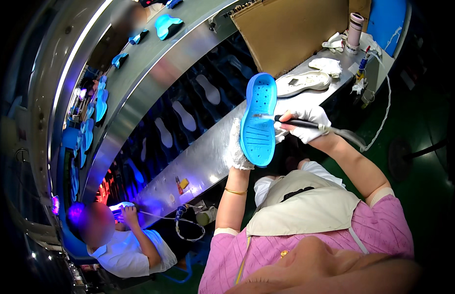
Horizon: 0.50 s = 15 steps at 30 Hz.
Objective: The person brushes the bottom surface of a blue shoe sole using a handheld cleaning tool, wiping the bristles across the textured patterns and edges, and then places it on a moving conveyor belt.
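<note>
A blue shoe sole (258, 144) stands nearly upright with its hollow inner face turned towards me. My left hand (237, 147), in a white glove, grips it along its left edge and heel end; most of its fingers are hidden behind the sole. In my right hand (308, 122), gloved with bare fingertips, is a brush with a black handle (301, 122). Its bristles touch the middle of the sole's inside, between the holes and the ribs. A clear hose (350, 137) trails from the handle's rear end past my wrist.
A white shoe (305, 84), crumpled white cloth (325, 67) and a pink bottle (354, 32) stand on the metal ledge (203, 157) by a cardboard sheet (291, 34). Beyond, a curved conveyor (139, 63) carries several blue soles. A co-worker (134, 245) sits left; pliers (179, 185) lie nearby.
</note>
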{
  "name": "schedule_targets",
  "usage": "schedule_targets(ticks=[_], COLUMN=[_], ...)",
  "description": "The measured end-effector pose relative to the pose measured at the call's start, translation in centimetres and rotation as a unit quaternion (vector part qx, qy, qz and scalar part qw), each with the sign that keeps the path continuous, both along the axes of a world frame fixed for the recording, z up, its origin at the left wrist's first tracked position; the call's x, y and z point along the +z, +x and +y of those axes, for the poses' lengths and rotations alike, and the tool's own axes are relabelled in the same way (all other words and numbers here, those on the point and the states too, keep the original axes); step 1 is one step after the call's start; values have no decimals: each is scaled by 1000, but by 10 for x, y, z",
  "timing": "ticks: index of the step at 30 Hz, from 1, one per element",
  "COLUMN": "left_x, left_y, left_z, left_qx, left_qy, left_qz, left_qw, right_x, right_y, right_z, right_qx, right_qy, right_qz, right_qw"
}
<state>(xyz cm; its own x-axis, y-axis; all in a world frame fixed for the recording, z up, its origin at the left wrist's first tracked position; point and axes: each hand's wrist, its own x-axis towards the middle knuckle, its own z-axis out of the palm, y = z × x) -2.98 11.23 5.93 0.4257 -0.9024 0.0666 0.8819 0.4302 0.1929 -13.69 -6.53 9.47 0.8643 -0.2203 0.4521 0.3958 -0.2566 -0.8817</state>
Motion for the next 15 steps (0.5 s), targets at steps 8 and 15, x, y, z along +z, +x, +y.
schedule_targets(ticks=[8,15], left_x=[-8,-1], left_y=[3,-1], left_z=[2,5], left_qx=[53,56], left_qy=[-25,-46], left_qz=[-62,-22], left_qw=[996,997], right_x=[-31,-30], right_y=[-6,-10], right_z=[37,35], right_qx=[-45,5], right_qy=[-211,-175], right_qz=[-210,-156], right_qw=[953,972])
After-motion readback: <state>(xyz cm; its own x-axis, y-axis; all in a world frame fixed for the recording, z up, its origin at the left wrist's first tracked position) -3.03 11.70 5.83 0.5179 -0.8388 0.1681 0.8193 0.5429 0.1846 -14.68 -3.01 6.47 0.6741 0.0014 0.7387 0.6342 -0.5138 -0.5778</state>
